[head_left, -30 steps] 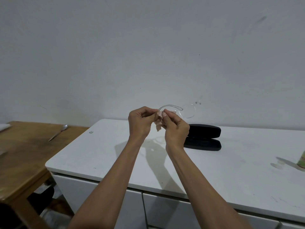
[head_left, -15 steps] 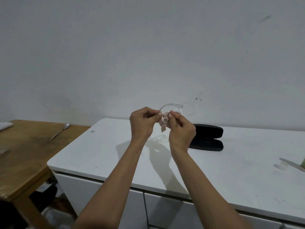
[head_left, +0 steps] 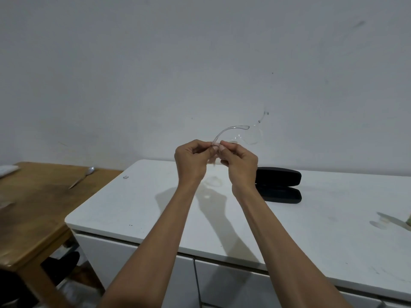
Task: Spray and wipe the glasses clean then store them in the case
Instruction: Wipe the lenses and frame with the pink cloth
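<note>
Clear-framed glasses (head_left: 242, 133) are held up in the air above the white cabinet top (head_left: 138, 203), in front of the wall. My left hand (head_left: 192, 160) pinches the near end of the frame. My right hand (head_left: 240, 162) pinches a small pale pink cloth (head_left: 216, 150) against the glasses, right beside the left fingertips. Most of the cloth is hidden between the fingers. A black glasses case (head_left: 279, 185) lies open on the cabinet top, just behind and to the right of my right wrist.
A wooden table (head_left: 33, 210) stands lower at the left, with a spoon (head_left: 81, 177) on it. At the far right edge a greenish object (head_left: 408, 221) is cut off by the frame. The cabinet's front edge runs below my forearms.
Both hands have risen slightly with the glasses. The temple arm now sticks up more, and the cloth is tucked deeper between the fingers.
</note>
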Tool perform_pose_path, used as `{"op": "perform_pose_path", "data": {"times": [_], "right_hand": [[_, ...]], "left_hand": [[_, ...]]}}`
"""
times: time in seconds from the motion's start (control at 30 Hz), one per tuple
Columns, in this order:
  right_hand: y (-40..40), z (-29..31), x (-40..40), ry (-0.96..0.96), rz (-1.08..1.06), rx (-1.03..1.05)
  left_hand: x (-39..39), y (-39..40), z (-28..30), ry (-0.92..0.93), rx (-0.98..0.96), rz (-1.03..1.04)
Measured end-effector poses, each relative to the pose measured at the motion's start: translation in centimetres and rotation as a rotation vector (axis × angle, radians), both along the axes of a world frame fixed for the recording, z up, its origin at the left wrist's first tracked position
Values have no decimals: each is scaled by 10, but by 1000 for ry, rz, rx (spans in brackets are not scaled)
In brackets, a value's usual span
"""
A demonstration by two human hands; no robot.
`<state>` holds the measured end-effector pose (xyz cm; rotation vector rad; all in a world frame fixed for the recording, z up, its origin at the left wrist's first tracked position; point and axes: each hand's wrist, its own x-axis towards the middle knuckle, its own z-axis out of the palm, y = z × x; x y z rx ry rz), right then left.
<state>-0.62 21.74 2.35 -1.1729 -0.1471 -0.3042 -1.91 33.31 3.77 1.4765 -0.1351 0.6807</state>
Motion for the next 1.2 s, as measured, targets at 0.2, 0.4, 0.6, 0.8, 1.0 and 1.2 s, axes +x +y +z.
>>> {"op": "perform_pose_path", "data": {"times": [0.2, 0.4, 0.6, 0.8, 1.0, 1.2], "right_hand": [[-16, 0, 0, -33, 91, -276], [4, -8, -10, -59, -228, -121], [30, 7, -11, -71, -277, 210], [11, 8, -3, -77, -206, 8], [-17, 1, -6, -123, -50, -334], [-6, -13, -16, -178, -193, -330]], "left_hand": [[3, 22, 0, 30, 53, -41], [2, 22, 2, 7, 88, -31], [-4, 3, 5, -26, 81, -47], [-1, 2, 6, -35, 69, -63], [0, 9, -7, 27, 97, -4], [1, -5, -11, 34, 84, 141]]}}
